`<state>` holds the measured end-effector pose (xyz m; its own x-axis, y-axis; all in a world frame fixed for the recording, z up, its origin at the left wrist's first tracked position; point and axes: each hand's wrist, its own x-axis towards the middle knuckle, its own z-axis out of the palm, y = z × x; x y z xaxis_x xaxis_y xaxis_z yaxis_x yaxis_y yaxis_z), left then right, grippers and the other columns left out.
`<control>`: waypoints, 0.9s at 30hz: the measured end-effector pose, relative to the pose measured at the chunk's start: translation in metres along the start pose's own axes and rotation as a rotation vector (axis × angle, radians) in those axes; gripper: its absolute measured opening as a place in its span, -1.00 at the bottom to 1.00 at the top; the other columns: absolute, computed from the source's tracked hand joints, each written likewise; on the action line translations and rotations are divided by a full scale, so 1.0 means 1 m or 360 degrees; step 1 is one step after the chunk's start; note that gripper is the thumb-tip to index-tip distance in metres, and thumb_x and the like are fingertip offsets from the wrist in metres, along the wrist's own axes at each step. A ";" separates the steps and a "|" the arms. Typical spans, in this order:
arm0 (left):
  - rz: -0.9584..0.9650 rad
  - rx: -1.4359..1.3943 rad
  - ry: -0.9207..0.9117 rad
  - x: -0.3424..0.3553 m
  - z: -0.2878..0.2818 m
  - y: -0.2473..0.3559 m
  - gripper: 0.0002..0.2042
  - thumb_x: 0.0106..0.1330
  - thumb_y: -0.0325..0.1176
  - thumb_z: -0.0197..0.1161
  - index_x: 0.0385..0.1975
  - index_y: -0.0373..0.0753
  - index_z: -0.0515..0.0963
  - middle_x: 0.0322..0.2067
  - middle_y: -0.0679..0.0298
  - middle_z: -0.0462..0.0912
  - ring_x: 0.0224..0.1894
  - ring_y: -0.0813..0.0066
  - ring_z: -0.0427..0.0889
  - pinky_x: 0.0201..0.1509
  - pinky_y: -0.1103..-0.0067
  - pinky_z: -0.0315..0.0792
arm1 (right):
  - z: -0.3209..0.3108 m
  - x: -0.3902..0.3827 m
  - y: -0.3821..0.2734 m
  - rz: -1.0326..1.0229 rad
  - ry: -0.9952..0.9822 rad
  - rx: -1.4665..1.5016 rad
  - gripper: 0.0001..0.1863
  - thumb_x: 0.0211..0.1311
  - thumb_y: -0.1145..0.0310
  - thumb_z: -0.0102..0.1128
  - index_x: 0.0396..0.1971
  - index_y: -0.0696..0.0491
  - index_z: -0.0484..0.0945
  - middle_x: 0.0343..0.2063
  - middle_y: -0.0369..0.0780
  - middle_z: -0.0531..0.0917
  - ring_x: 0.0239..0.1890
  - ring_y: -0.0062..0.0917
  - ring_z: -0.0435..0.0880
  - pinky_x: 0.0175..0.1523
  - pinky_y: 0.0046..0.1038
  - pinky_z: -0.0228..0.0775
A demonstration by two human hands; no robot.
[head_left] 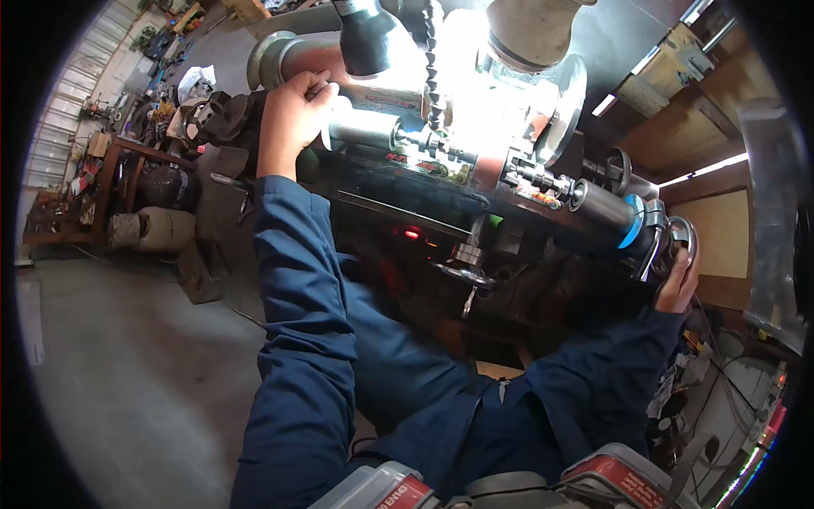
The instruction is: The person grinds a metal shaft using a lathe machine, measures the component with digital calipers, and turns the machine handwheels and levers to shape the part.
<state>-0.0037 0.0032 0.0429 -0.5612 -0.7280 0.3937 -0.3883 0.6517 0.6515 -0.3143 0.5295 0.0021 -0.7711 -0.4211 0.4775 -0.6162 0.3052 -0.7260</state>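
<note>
My left hand (295, 119) is at the upper left of the machine, fingers curled by the end of a silver cylinder (365, 129); what they grip is unclear. My right hand (681, 284) grips a chrome handwheel (687, 237) at the machine's right end, beside a dark cylinder (598, 204) with a blue ring (634, 219). A shaft with several lobes (534, 178) runs between the cylinders under a glaring light. A segmented hose (432, 59) hangs over it. A lower handwheel (465, 276) with a crank handle sits at the front.
Cluttered metal parts (212, 119) and a wooden bench (110, 178) stand left, with a metal box (199, 271) on the concrete floor (144, 365). Wooden panels (712, 229) and cables line the right. A dark lamp head (365, 38) hangs overhead. Mask filters (619, 471) show at the bottom edge.
</note>
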 end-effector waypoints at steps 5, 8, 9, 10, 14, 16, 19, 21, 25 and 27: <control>-0.0018 0.0201 0.0046 -0.003 -0.003 0.013 -0.73 0.26 -0.21 0.32 -0.29 -0.33 0.64 -0.40 0.13 0.74 -0.42 0.52 0.71 -0.31 0.56 0.51 | 0.003 -0.012 0.013 -0.0174 -0.0136 0.0361 -0.23 0.17 0.26 0.29 0.31 0.22 0.15 0.12 -0.03 0.44 0.11 -0.30 0.51 0.19 -0.28 0.35; -0.0024 0.0247 0.0104 -0.001 0.000 0.011 -0.71 0.23 -0.16 0.33 -0.26 -0.29 0.67 -0.54 0.17 0.71 -0.45 0.49 0.71 -0.33 0.56 0.52 | 0.001 -0.020 0.053 -0.0112 -0.0182 0.0005 -0.29 0.14 0.33 0.32 0.26 0.21 0.23 0.09 -0.03 0.48 0.06 -0.31 0.56 0.08 -0.29 0.44; -0.0017 0.0262 0.0120 0.000 0.001 0.011 -0.71 0.22 -0.16 0.34 -0.28 -0.29 0.67 -0.53 0.17 0.71 -0.44 0.49 0.72 -0.33 0.55 0.52 | 0.002 -0.019 0.055 -0.0090 -0.0200 -0.0115 -0.31 0.13 0.36 0.32 0.24 0.21 0.26 0.08 -0.03 0.49 0.04 -0.32 0.57 0.05 -0.30 0.47; -0.0010 0.0277 0.0136 0.001 0.002 0.011 -0.72 0.21 -0.16 0.34 -0.30 -0.28 0.68 -0.52 0.18 0.72 -0.44 0.49 0.72 -0.33 0.55 0.52 | 0.003 -0.014 0.057 -0.0078 -0.0256 -0.0455 -0.34 0.12 0.36 0.33 0.21 0.20 0.30 0.05 -0.04 0.52 0.01 -0.33 0.60 0.00 -0.31 0.49; -0.0060 0.0385 0.0132 0.001 0.005 0.021 -0.74 0.18 -0.17 0.34 -0.31 -0.24 0.69 -0.52 0.17 0.72 -0.43 0.47 0.73 -0.32 0.54 0.53 | 0.009 -0.003 0.043 -0.0327 -0.0137 -0.0890 -0.44 0.13 0.41 0.32 0.14 0.17 0.39 -0.03 -0.05 0.59 -0.01 -0.36 0.62 -0.01 -0.38 0.49; -0.0092 0.0356 0.0157 0.000 0.006 0.029 -0.76 0.17 -0.21 0.35 -0.37 -0.27 0.68 -0.52 0.14 0.69 -0.45 0.37 0.73 -0.35 0.56 0.52 | 0.013 -0.004 0.043 -0.0358 -0.0137 -0.0796 -0.44 0.13 0.42 0.32 0.15 0.17 0.39 -0.02 -0.08 0.59 0.00 -0.37 0.61 0.02 -0.40 0.47; -0.0044 0.0372 0.0166 0.001 0.007 0.024 -0.78 0.18 -0.21 0.33 -0.39 -0.26 0.67 -0.56 0.15 0.68 -0.49 0.41 0.72 -0.37 0.56 0.50 | 0.013 -0.004 0.040 -0.0410 -0.0149 -0.0622 -0.44 0.13 0.44 0.33 0.15 0.16 0.38 -0.01 -0.11 0.58 0.01 -0.41 0.60 0.05 -0.42 0.45; -0.0044 0.0353 0.0166 0.000 0.007 0.025 -0.79 0.18 -0.22 0.33 -0.40 -0.25 0.67 -0.57 0.16 0.68 -0.49 0.42 0.71 -0.38 0.56 0.50 | 0.016 -0.004 0.038 -0.0372 -0.0164 -0.0555 -0.44 0.12 0.45 0.33 0.15 0.16 0.38 0.00 -0.12 0.58 0.02 -0.42 0.60 0.06 -0.43 0.45; -0.0028 0.0408 0.0161 0.001 0.009 0.028 -0.81 0.17 -0.24 0.32 -0.42 -0.25 0.67 -0.59 0.17 0.67 -0.51 0.46 0.71 -0.39 0.56 0.48 | 0.016 -0.003 0.037 -0.0287 -0.0193 -0.0466 -0.43 0.11 0.47 0.34 0.16 0.15 0.38 0.01 -0.14 0.58 0.03 -0.45 0.59 0.07 -0.44 0.44; -0.0007 0.0430 0.0180 0.000 0.008 0.030 -0.82 0.17 -0.25 0.32 -0.43 -0.25 0.67 -0.59 0.17 0.67 -0.51 0.45 0.70 -0.39 0.56 0.48 | 0.018 -0.003 0.037 -0.0244 -0.0202 -0.0414 -0.42 0.11 0.48 0.34 0.16 0.15 0.38 0.01 -0.15 0.58 0.03 -0.46 0.58 0.08 -0.44 0.43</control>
<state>-0.0210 0.0240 0.0576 -0.4799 -0.7404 0.4707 -0.5796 0.6703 0.4634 -0.3319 0.5267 -0.0354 -0.6500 -0.5771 0.4945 -0.7567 0.4309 -0.4917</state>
